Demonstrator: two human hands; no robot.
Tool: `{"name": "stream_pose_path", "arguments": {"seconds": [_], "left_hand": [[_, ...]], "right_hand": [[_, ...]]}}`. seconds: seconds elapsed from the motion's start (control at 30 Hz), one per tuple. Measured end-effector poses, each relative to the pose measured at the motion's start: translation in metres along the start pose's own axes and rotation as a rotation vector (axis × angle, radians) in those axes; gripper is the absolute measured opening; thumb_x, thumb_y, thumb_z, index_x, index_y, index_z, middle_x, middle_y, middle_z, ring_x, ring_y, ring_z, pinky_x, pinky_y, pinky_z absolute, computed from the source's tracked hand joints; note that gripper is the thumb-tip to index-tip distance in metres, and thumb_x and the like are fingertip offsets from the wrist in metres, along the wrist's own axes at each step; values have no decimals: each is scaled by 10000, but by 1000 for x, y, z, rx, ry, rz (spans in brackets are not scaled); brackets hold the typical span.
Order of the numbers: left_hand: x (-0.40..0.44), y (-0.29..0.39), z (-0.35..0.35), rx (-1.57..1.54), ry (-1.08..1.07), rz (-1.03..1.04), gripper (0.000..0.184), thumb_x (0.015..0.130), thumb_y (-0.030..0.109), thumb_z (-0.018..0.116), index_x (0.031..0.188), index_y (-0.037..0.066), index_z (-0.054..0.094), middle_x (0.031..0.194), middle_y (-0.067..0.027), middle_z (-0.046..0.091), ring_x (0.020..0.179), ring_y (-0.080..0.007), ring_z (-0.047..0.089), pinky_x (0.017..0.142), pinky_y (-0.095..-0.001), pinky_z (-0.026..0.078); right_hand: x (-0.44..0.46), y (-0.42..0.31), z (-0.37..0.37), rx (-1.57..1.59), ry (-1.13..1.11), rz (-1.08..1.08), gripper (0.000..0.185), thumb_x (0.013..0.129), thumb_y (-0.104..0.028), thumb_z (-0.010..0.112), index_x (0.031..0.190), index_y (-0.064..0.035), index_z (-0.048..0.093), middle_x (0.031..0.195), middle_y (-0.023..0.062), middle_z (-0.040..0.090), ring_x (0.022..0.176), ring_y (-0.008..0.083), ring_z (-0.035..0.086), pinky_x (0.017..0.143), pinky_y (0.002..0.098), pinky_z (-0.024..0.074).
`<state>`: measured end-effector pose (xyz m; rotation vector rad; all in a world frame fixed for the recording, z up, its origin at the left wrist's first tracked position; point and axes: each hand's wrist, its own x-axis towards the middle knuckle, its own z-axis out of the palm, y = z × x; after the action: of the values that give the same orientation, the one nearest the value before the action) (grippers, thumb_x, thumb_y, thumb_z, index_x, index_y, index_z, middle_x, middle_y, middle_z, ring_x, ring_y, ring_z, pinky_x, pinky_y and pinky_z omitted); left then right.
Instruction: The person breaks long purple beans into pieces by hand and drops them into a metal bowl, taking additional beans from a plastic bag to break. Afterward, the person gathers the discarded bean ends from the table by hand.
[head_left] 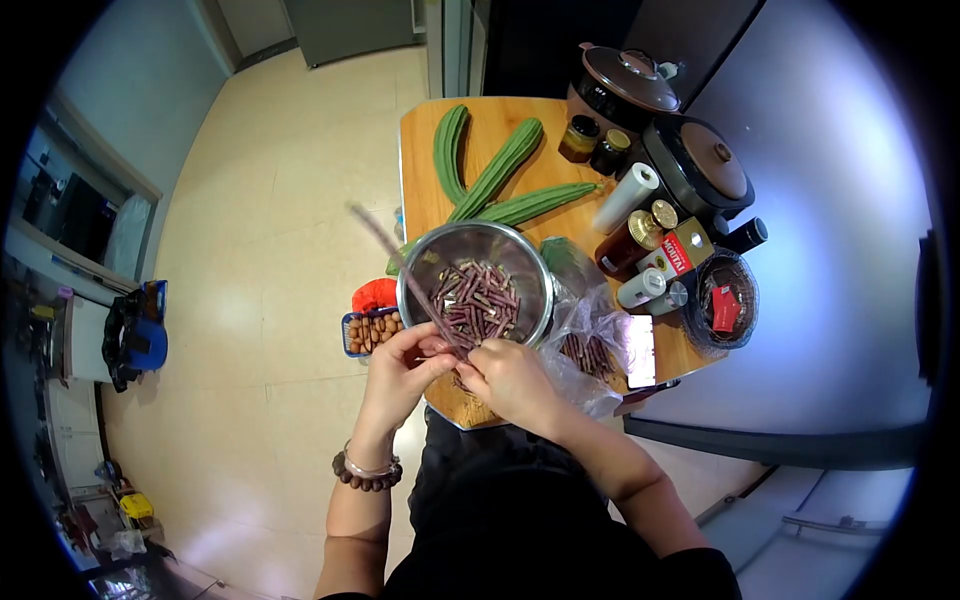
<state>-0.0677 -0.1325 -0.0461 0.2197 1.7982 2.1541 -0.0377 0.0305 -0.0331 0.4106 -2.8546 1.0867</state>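
Observation:
A long, thin purple bean [408, 277] slants up and left from my fingers, its far end blurred. My left hand [402, 372] pinches it near its lower end. Close beside, my right hand [512, 378] has its fingers closed at that same end; the fingertips are partly hidden. Both hands are at the near rim of a steel bowl [428, 252]. Inside the bowl lie many short purple bean pieces [480, 298]. To the right, an open clear plastic bag [598, 312] holds more whole purple beans [588, 355].
Several ridged green gourds [500, 165] lie behind the bowl on the wooden table [425, 125]. Jars, bottles, a plastic roll [627, 198] and two cookers [697, 160] crowd the right side. A lit phone [641, 350] sits by the bag. Left of the table is a blue basket of eggs [372, 332].

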Motion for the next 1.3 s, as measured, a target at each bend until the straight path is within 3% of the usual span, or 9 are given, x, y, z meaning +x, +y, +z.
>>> {"name": "stream_pose_path", "arguments": {"seconds": [0.07,0.17,0.37,0.43,0.53,0.7,0.9,1.07,1.3], "left_hand": [[6,-4,5,-4,96,17,121,791,66,677,854,-23,625,724,-27,619,679,-82,581,639,-201,471],[16,-8,6,-227,147,-195,123,810,111,666,791,-1,620,679,-12,604,611,-72,553,589,-188,444],[30,-37,-1,-574,57,-455,168,878,155,572,932,-1,607,729,-42,618,639,-96,605,558,-201,500],[28,-32,-1,-685,111,-398,194,892,149,547,1000,-10,574,777,-67,627,696,-135,636,607,-211,535],[27,-30,-6,-679,66,-362,205,884,86,543,1063,-12,539,820,-91,631,752,-168,648,644,-223,552],[22,-18,-2,-566,48,-286,268,832,17,595,1090,-17,528,872,-99,634,785,-161,643,665,-219,539],[7,-11,-5,-460,-340,-409,360,798,-32,599,1147,-41,509,860,-76,632,782,-163,631,692,-244,516],[-16,2,-18,-489,-402,-303,582,740,-68,637,1275,-3,418,859,-87,620,801,-163,616,727,-264,501],[-26,17,-21,-271,-163,-183,777,735,-130,612,1387,64,236,852,-96,610,812,-148,607,738,-261,499]], "right_hand": [[-2,-2,2,-173,42,-166,179,759,-150,638,679,-7,566,681,119,516,663,271,555,559,379,452],[-2,4,10,-318,189,-319,127,745,-106,649,737,-1,580,669,97,491,637,243,549,543,355,450],[3,13,-5,-323,465,-596,231,706,-36,687,905,32,590,778,104,549,686,236,545,575,322,458],[6,20,-12,-171,661,-370,221,729,-11,671,935,28,599,840,123,581,725,269,555,617,344,452],[20,56,-6,-156,368,66,240,772,-94,643,991,-5,603,866,139,582,773,302,557,678,352,453],[11,28,0,358,209,42,92,789,-68,606,836,11,602,844,123,576,780,318,552,703,359,457],[16,36,-8,23,464,-261,86,703,12,639,776,5,595,786,124,556,748,282,532,688,356,433],[2,48,-29,-171,578,-30,61,704,36,610,757,12,589,761,122,525,768,283,520,687,367,418],[-61,56,7,-232,145,-103,122,747,-18,579,853,4,635,866,134,587,817,305,555,696,381,437]]}}
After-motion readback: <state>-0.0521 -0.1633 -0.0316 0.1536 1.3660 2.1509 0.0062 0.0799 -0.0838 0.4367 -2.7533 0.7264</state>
